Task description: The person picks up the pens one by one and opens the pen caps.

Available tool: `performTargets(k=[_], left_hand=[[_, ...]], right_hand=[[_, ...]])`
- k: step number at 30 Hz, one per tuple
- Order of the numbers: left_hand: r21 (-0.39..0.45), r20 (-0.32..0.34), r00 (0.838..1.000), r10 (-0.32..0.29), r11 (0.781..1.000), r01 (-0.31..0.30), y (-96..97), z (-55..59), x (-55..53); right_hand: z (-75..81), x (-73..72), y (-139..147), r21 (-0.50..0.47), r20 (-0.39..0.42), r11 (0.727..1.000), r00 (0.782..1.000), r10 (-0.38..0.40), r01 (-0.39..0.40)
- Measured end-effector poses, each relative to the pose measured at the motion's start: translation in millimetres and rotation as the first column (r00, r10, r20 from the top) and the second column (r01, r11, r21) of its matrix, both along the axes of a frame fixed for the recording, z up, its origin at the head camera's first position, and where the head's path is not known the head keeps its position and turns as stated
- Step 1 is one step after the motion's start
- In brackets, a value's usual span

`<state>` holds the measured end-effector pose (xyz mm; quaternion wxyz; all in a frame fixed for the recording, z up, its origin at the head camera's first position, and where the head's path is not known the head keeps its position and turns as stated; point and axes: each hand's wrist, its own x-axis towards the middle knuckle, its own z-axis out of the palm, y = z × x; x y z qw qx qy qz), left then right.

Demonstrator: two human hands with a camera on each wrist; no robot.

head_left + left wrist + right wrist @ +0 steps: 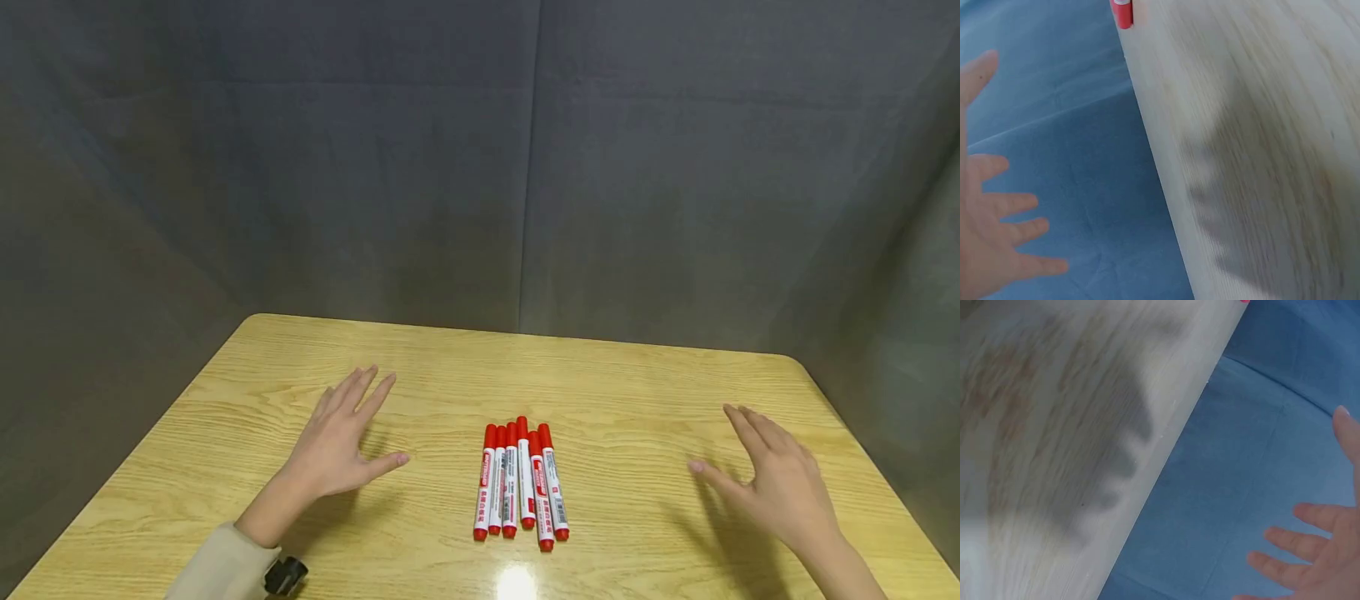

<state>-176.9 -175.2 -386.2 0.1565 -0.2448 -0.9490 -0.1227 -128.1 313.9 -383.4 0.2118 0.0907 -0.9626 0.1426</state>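
Several red-capped whiteboard markers [512,483] lie side by side on the wooden table, white barrels lengthwise and caps pointing away from me. They form a loose row with uneven ends. To their left my left hand [341,446] hovers with fingers spread and thumb toward the markers. My right hand [776,483] is off to their right, fingers extended and thumb held apart. Neither hand holds anything. In the left wrist view a red marker end [1124,15] shows at the top, away from the spread left hand [997,219]. The right wrist view shows the right hand [1316,544] with fingers apart.
The light wooden table [637,392] has rounded far corners. A dark grey-blue curtain [375,183] hangs behind it and along both sides. A black strap piece [286,575] sits at the left sleeve [225,567]. Both hands cast shadows on the tabletop.
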Motion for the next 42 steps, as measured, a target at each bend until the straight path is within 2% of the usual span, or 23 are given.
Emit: performTargets(k=[6,13,23,27,31,37,42], left_hand=[[0.149,0.026,0.997,-0.075,0.986,0.070,4.0,2.1,2.8],[0.270,0.059,0.990,-0.128,0.957,0.108,10.7,0.1,3.9],[0.374,0.149,0.967,-0.209,0.917,0.141,19.2,-3.5,3.7],[0.412,0.207,0.946,-0.248,0.899,0.146,23.1,-7.9,2.8],[0.441,0.258,0.919,-0.298,0.883,0.162,28.2,-12.2,2.7],[0.496,0.271,0.906,-0.324,0.854,0.158,36.0,-15.7,2.9],[0.542,0.307,0.879,-0.365,0.826,0.154,41.7,-17.1,3.6]], right_hand=[[3.9,2.5,-8,-0.082,0.037,0.996,0.999,0.022,-0.019],[4.8,3.8,-18,-0.131,0.105,0.991,0.994,0.032,-0.018],[4.6,1.4,-25,-0.205,0.065,0.975,0.993,0.095,-0.080],[5.2,1.6,-29,-0.247,0.065,0.963,0.989,0.131,-0.111],[6.8,2.7,-32,-0.284,0.081,0.951,0.985,0.152,-0.124],[9.8,2.1,-37,-0.321,0.104,0.938,0.980,0.168,-0.127],[12.9,1.6,-41,-0.346,0.136,0.931,0.975,0.175,-0.119]])
